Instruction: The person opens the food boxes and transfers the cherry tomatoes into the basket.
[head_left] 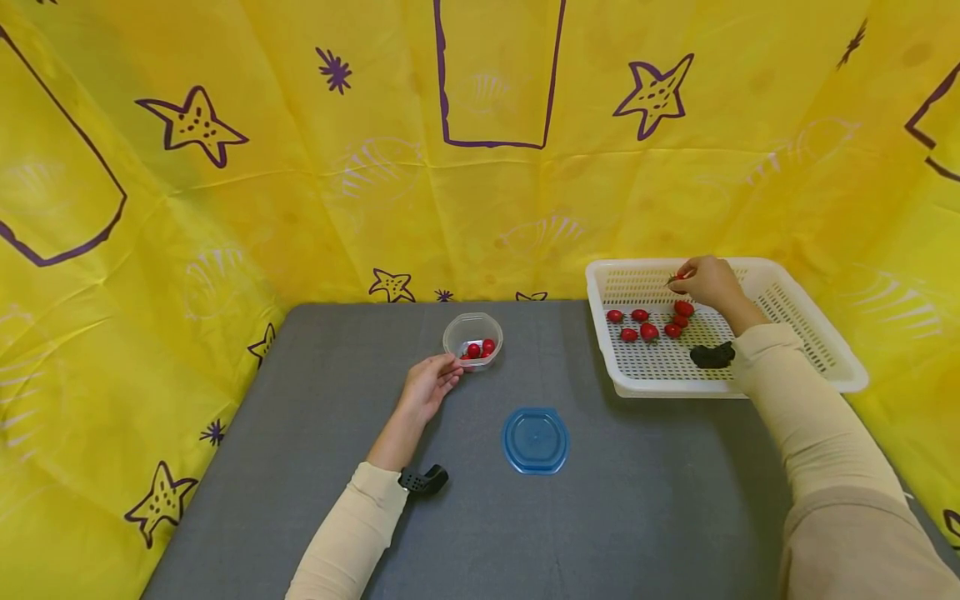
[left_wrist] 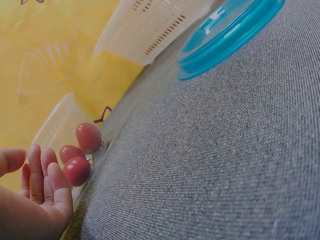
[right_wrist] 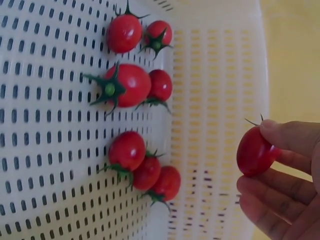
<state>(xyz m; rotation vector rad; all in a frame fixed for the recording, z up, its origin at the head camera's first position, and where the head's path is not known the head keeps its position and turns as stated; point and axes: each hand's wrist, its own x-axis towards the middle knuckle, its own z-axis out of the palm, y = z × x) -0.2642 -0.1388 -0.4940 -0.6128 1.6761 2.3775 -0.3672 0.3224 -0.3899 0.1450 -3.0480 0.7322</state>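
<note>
My right hand (head_left: 712, 282) pinches a red cherry tomato (right_wrist: 256, 151) between thumb and fingers, above the far side of a white perforated basket (head_left: 806, 385). Several other cherry tomatoes (right_wrist: 132, 85) with green stems lie on the basket floor. At the near left side of a small clear plastic container (head_left: 491, 327), my left hand (head_left: 427, 387) rests its fingertips by the rim. Its fingers look relaxed in the left wrist view, the thumb apart from them. Red cherry tomatoes (left_wrist: 89, 136) sit inside this container; three show in the left wrist view.
A blue lid (head_left: 536, 441) lies flat on the grey table (head_left: 600, 517), between the container and the basket and nearer to me. Yellow patterned cloth (head_left: 480, 208) hangs behind the table and at both sides. Black wrist devices (head_left: 425, 480) are worn on both arms.
</note>
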